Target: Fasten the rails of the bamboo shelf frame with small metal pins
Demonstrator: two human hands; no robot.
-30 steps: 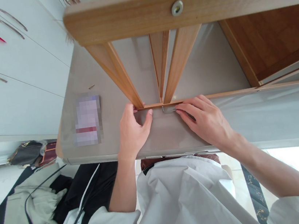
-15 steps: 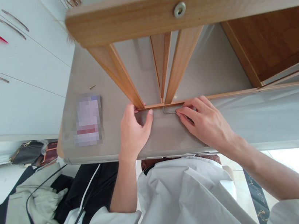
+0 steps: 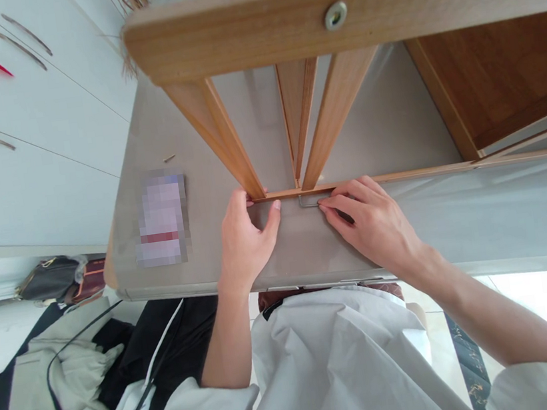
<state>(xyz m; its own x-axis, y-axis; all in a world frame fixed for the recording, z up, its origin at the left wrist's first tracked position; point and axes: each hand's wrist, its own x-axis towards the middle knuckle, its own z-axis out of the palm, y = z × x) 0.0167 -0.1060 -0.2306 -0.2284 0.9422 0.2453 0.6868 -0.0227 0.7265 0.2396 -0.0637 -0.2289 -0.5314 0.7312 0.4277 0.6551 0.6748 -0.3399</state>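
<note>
A wooden frame [image 3: 231,39] stands on the table, its slats running down to a thin lower rail [image 3: 351,184]. Around the left end of that rail my left hand [image 3: 246,245] is closed, thumb on the near side and fingers partly hidden behind. My right hand [image 3: 375,222] pinches the long arm of a silver hex key [image 3: 309,205] between thumb and fingertips. The key's short bent end meets the rail below the middle slats; the screw there, if any, is hidden. A round metal bolt head [image 3: 336,15] shows in the upper bar.
On the grey table [image 3: 209,173], a blurred packet [image 3: 160,220] and a small screw [image 3: 169,158] lie to the left. A brown wooden panel [image 3: 519,78] adjoins the frame at right. White cabinets [image 3: 32,176] stand left; clothes [image 3: 60,388] and cables lie below the table edge.
My right fingertips and the hex key's long arm have shifted very slightly left. My left hand stays on the rail; the upper bar appears slightly to the right through a small view shift.
</note>
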